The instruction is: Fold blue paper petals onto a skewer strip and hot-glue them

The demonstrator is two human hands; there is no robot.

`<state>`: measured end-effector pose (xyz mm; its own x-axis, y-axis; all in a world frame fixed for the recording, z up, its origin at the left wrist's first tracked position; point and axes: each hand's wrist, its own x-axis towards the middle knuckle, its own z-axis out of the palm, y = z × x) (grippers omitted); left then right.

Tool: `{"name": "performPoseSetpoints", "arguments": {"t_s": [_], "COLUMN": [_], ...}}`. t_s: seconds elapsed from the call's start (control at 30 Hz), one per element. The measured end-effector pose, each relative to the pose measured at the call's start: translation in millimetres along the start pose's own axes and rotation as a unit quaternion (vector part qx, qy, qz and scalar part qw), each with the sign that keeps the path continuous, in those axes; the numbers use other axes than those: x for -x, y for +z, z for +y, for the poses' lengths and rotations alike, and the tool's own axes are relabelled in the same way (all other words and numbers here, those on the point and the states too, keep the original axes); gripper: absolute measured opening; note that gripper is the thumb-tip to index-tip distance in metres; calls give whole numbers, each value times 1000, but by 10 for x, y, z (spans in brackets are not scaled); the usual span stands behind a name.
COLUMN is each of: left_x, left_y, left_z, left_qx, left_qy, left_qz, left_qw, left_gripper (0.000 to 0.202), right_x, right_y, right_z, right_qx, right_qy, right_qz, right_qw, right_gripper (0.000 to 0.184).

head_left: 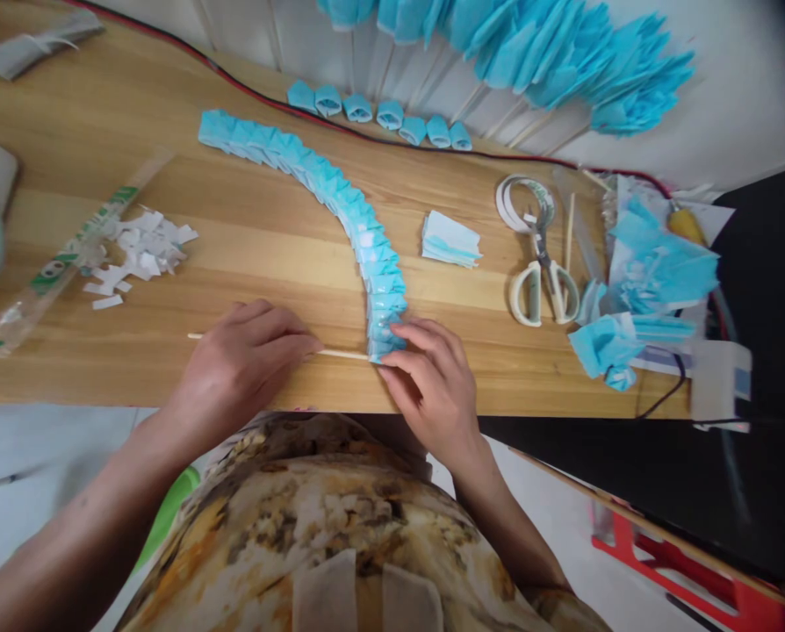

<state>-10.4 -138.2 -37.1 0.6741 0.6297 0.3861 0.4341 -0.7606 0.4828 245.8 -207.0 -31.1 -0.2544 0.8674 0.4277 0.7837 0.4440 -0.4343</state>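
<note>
A long curved chain of folded blue paper pieces [340,197] lies across the wooden table [248,237]. A thin wooden stick [340,353] runs along the front edge into the chain's near end. My left hand [244,355] lies over the stick, fingers curled and pinching it. My right hand [428,377] rests at the chain's near end, fingertips pressing the last blue pieces.
White-handled scissors [541,281] and a tape roll [524,197] lie to the right, beside loose blue paper bits [649,272]. A small stack of blue sheets [450,239] sits mid-table. White paper scraps [139,250] and a plastic sleeve [56,263] are on the left. Small blue rolls [379,112] line the back.
</note>
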Motion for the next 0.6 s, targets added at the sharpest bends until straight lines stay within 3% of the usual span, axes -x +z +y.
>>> {"name": "performPoseSetpoints", "arguments": {"t_s": [0.6], "left_x": [-5], "left_y": [21], "left_z": [-16], "left_qx": [-18], "left_qy": [6], "left_qz": [-1], "left_qw": [1000], "left_gripper": [11], "right_x": [-48], "right_y": [24], "right_z": [-5], "right_qx": [16], "right_qy": [15], "right_qz": [-3], "right_qw": [1000], "right_gripper": [14]}}
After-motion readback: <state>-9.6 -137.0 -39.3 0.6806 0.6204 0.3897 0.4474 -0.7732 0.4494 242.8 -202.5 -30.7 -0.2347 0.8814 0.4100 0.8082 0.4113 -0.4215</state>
